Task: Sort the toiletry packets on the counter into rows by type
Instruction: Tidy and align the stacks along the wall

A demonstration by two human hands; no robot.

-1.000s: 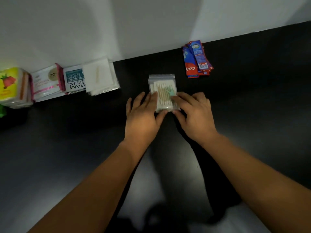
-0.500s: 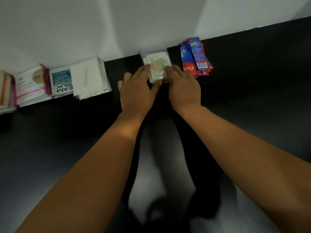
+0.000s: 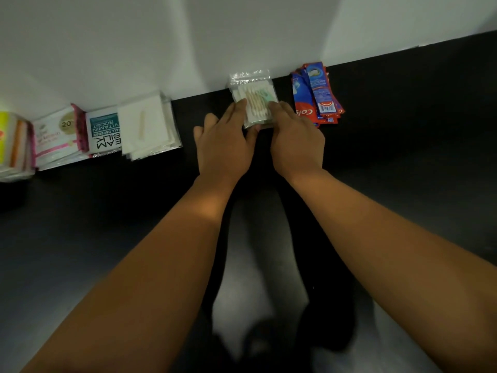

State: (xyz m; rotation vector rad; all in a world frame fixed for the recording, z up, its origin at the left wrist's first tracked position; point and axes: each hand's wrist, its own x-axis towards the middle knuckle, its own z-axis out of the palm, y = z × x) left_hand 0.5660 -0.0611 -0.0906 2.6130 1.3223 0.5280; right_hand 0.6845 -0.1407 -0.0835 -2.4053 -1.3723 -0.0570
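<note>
Change since earlier: both hands and the swab packets sit far up the counter now, against the wall, not mid-counter as a second ago.
Counter: counter (image 3: 403, 184), dark, bare in the near half.
Left hand: left hand (image 3: 224, 142), fingers loosely spread and flat, fingertips on the near-left edge of the swab stack; pressing, not pinching.
Right hand: right hand (image 3: 295, 138), same pose, fingertips on the near-right edge, just touching the toothpaste sachets.
Key relation: swab packets (image 3: 252, 99) lie just beyond both sets of fingertips, long axis running near to far, far end at the wall (image 3: 242, 28); both hands equally near.
Neighbours: toothpaste sachets (image 3: 318, 92) just right; white packets (image 3: 146, 125) well apart to the left, then the shampoo sachets (image 3: 105, 130).
Judgement: stack looks placed; squaring it, then letting go, seems all that remains here.
</note>
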